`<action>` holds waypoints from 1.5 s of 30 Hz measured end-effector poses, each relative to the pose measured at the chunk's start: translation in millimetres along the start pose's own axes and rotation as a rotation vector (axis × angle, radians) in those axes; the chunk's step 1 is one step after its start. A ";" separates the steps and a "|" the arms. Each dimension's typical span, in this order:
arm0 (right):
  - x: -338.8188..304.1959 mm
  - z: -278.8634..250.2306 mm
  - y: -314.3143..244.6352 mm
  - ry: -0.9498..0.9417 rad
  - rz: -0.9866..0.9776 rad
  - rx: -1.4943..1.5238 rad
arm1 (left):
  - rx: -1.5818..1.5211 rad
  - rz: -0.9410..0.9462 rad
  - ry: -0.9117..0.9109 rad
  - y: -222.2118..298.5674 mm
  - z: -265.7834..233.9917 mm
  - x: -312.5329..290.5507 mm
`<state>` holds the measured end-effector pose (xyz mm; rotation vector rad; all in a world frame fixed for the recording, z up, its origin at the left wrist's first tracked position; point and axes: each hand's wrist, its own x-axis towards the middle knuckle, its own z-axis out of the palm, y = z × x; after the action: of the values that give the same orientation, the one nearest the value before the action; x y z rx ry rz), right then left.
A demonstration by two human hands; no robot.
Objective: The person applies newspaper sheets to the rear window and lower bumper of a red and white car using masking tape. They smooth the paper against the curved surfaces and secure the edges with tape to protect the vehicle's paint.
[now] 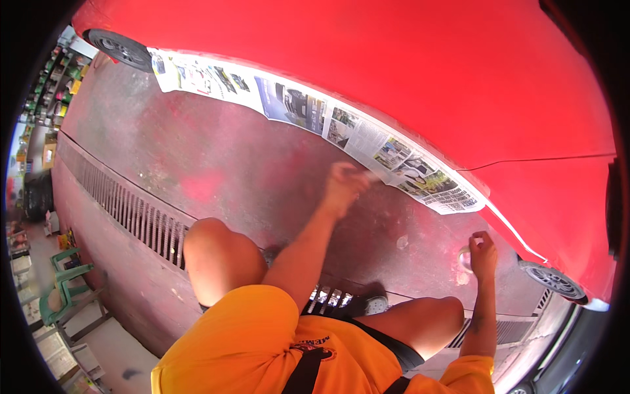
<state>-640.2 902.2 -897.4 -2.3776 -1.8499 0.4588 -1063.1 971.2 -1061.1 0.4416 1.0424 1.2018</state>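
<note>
My right hand (483, 255) is closed on a roll of masking tape (465, 259), held out over the floor near a car wheel. Blurred by motion, my left hand (346, 188) hovers just below the newspaper's lower edge; whether its fingers hold anything is unclear. Sheets of newspaper (367, 144) hang in a row along the lower side of the red car (367, 59). From the right end of the sheets, a thin pale strip of tape (515, 231) runs along the car's lower edge toward that wheel, its tip loose-looking.
Car wheels (121, 49) (554, 281) stand at both ends of the papered side. A slotted floor drain (131, 203) crosses the stained concrete floor (197, 144). Green plastic chairs (62, 289), a loose tire (38, 197) and crowded shelves (49, 92) line the left; a dark vehicle (567, 354) is at lower right.
</note>
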 end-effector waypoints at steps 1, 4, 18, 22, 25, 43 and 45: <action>-16.9 -11.7 -27.5 -0.044 -0.053 0.076 | -0.384 0.096 0.141 -0.3 -28.0 24.3; -58.5 -25.5 -96.9 -0.191 0.043 0.181 | -0.473 0.135 0.166 25.4 -84.0 76.7; -59.9 45.4 -112.0 -0.362 0.153 0.017 | -0.611 0.174 0.146 21.1 -79.4 140.7; -56.6 46.7 -121.3 -0.353 0.155 0.028 | -0.569 0.171 0.170 26.1 -77.2 147.4; -58.0 52.6 -115.3 -0.346 0.145 0.045 | -0.556 0.162 0.198 27.4 -73.1 150.2; -58.2 55.8 -102.0 -0.329 0.146 0.025 | -0.476 0.170 0.349 34.0 -56.6 169.5; -57.8 56.6 -101.4 -0.332 0.149 0.024 | -0.504 0.162 0.345 29.2 -56.3 174.0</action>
<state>-763.8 867.0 -915.0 -2.5604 -1.7740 0.9366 -1126.7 1126.4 -1139.4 -0.0824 0.9565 1.6675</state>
